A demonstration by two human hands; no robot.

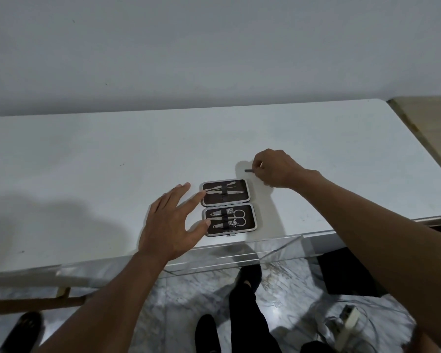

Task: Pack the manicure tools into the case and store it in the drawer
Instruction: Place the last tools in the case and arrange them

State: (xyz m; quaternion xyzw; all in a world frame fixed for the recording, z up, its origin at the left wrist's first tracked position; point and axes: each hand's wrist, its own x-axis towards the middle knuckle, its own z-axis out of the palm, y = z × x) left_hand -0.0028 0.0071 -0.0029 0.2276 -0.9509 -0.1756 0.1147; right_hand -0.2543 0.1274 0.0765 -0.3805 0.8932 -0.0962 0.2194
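White table (87, 161), smooth matte top with rounded corners, set against a plain pale wall (214, 47); a wood-toned surface (430, 118) adjoins at far right.

Item: manicure case (236, 198), lying open and flat near the table's front edge. Two rounded-rectangle halves, one beyond the other, with pale metal-look rims, dark brown lining and a dark elastic strap across each. Any marking on it is too small to read.

Far half: slim steel implements (222, 191), pointed, laid crosswise under the strap.

Near half: small scissors (238, 217) with round loops, beside clippers (215, 214), all bright metal.

Loose piece: short dark tool (248, 171), thin and straight, just beyond the case's far right corner.

Right hand (278, 169): thumb and forefinger pinch that dark tool, its end projecting leftward; the other fingers are curled in.

Left hand (171, 225): fingers straight and spread apart, palm down at the case's left side, forefinger tip at the far half's rim, thumb tip at the near half's rim. Whether they press I cannot tell.

Below the front edge: clear acrylic drawer (227, 258), standing out from the table.

Underfoot: grey-veined marble floor (189, 296), black shoes (250, 276), a white power strip (348, 319) with cables.
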